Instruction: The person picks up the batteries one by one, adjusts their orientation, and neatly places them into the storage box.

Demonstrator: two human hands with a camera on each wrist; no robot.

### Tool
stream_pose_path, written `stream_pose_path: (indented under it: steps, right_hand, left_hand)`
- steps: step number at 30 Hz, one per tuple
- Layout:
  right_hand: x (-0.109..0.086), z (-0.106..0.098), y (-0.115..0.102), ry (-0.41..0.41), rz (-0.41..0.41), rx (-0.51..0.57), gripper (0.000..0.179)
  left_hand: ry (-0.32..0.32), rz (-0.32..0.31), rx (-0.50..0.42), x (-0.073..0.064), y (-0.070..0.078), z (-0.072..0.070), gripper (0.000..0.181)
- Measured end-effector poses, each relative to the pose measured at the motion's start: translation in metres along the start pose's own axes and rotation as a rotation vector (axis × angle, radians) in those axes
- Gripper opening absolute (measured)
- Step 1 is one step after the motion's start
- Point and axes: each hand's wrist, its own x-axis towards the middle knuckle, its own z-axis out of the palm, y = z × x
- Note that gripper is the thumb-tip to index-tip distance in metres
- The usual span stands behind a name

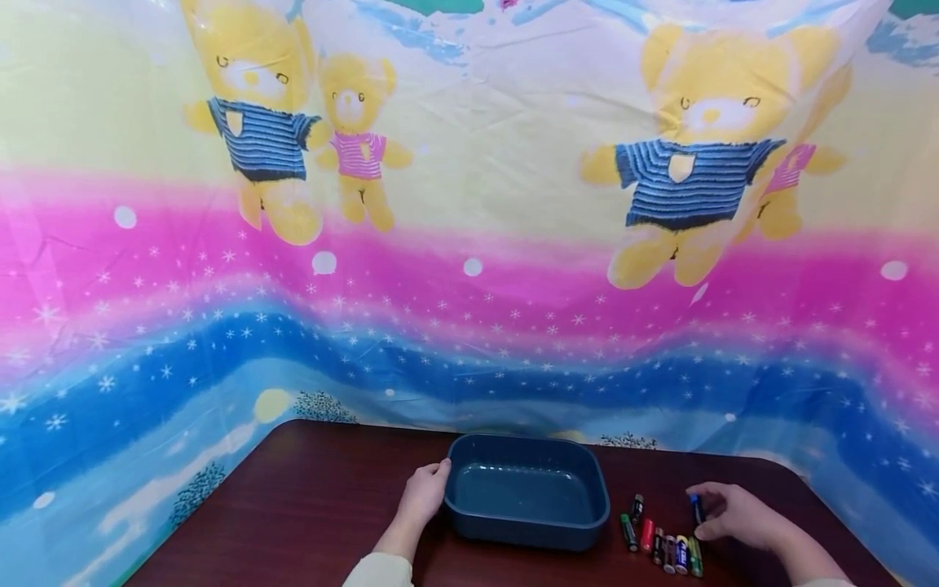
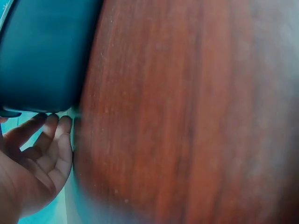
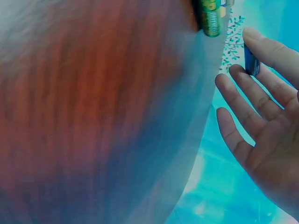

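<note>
A deep dark-blue rectangular tub (image 1: 528, 534) stands on the table. My left hand (image 1: 425, 493) holds its left side, the thumb up at the rim and the bent fingers (image 2: 64, 125) against the outer wall. On the right, my right hand (image 1: 737, 514) pinches a small blue battery (image 1: 696, 509) between thumb and fingertips. In the right wrist view the battery (image 3: 251, 60) points downward, with the other fingers spread apart. Just left of that hand lie several batteries: a red one (image 1: 647, 536), a green one (image 1: 628, 532), a black one (image 1: 637, 509) and a yellow-green one (image 1: 695, 557) among them.
The dark reddish-brown table (image 1: 323, 505) has rounded far corners. Behind it and at both sides hangs a printed cloth (image 1: 469, 326) with teddy bears and snowflakes, close to the table edge. More batteries (image 1: 669, 554) lie side by side in the row right of the tub.
</note>
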Motion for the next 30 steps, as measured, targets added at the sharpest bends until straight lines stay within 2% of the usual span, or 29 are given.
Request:
stream_pose_path:
  steps: [10, 16, 24, 30]
  right_hand:
    - [0.012, -0.001, -0.037, 0.120, -0.025, -0.039, 0.070]
    - [0.024, 0.001, -0.055, 0.165, -0.012, -0.005, 0.074]
    - [0.031, 0.008, -0.066, 0.174, 0.065, 0.066, 0.072]
    - [0.038, 0.015, -0.075, 0.192, 0.105, 0.137, 0.070]
  left_hand:
    - [-0.119, -0.045, -0.038, 0.002, -0.006, -0.002, 0.058]
    - [-0.209, -0.060, -0.045, 0.006, -0.005, -0.004, 0.064]
    - [-0.244, -0.061, -0.033, 0.005, -0.007, -0.006, 0.067]
    - [-0.241, -0.055, -0.039, 0.005, -0.006, -0.007, 0.067]
